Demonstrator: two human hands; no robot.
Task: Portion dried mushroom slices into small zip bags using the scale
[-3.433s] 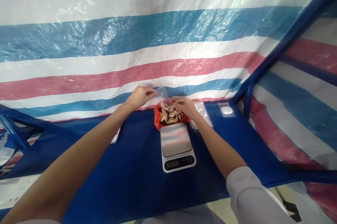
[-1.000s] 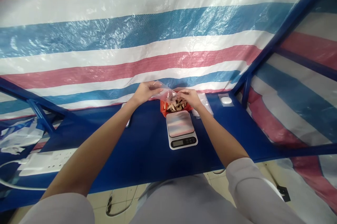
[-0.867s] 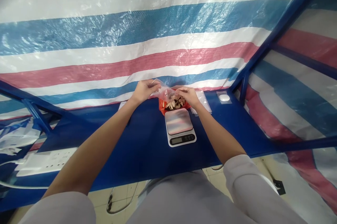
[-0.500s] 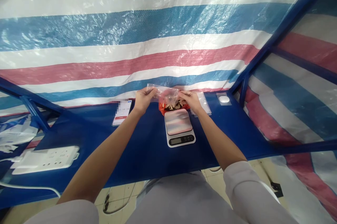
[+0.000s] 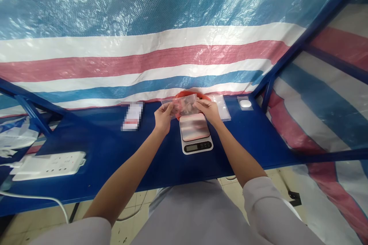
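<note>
Between both hands I hold a clear plastic bag [image 5: 186, 104] stretched sideways above the back of the scale. My left hand [image 5: 164, 116] pinches its left end, and my right hand [image 5: 207, 108] pinches the end at the right. Behind and under the bag is a red-orange bag or basin [image 5: 188, 93]; brownish pieces show blurred through the clear plastic. Just in front of the hands stands a white kitchen scale [image 5: 196, 134] with a shiny plate and a dark display strip. Beside my right hand lie more flat clear bags [image 5: 223, 107].
On the blue table [image 5: 109, 160] a phone [image 5: 132, 116] with a blurred-out screen lies to the left. A white power strip [image 5: 50, 165] with a cable is at the far left. A white round object [image 5: 245, 104] lies on clear plastic at right. Striped sheeting [image 5: 138, 53] hangs behind.
The clear bag has come lower and now lies across the red-orange container, covering more of the brown pieces. My left hand has shifted right and down. The whole view has tilted slightly.
</note>
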